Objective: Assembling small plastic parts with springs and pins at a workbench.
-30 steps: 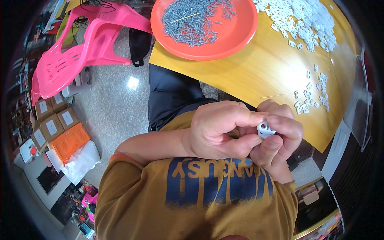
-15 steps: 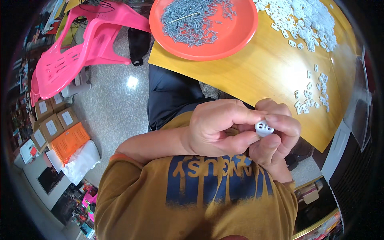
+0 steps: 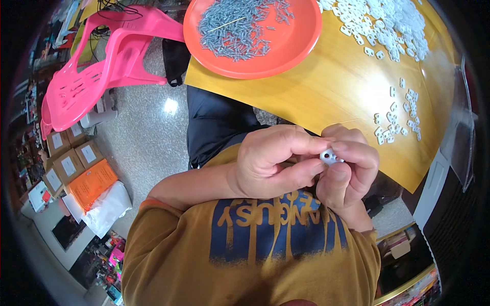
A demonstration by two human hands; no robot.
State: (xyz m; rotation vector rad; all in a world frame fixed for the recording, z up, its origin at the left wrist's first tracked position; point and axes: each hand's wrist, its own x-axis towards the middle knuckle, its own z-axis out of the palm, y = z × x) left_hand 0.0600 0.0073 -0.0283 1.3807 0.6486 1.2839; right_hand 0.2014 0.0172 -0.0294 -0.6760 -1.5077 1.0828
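Note:
A small white plastic piece with round holes [image 3: 329, 156] is pinched in front of my chest, its holed face turned up. My left hand [image 3: 278, 160] grips its left side between thumb and forefinger. My right hand [image 3: 352, 166] closes on it from the right, thumb below and forefinger above, with the other fingers curled. Fingertips cover part of the piece, and anything behind it is hidden. On the yellow table [image 3: 326, 97] beyond my hands lies a scattered group of similar white pieces [image 3: 393, 122].
A red-orange plate [image 3: 286, 51] of grey screws [image 3: 229, 35] and a thin stick sits at the table's near left. A large heap of white pieces [image 3: 398, 30] lies at the far right. Left are a pink plastic chair [image 3: 87, 92], cardboard boxes [image 3: 66, 163] and an orange package [image 3: 92, 183].
The white piece has tilted between my fingers, and its holes show differently. Both hands have shifted slightly left. The whole view has moved a little too.

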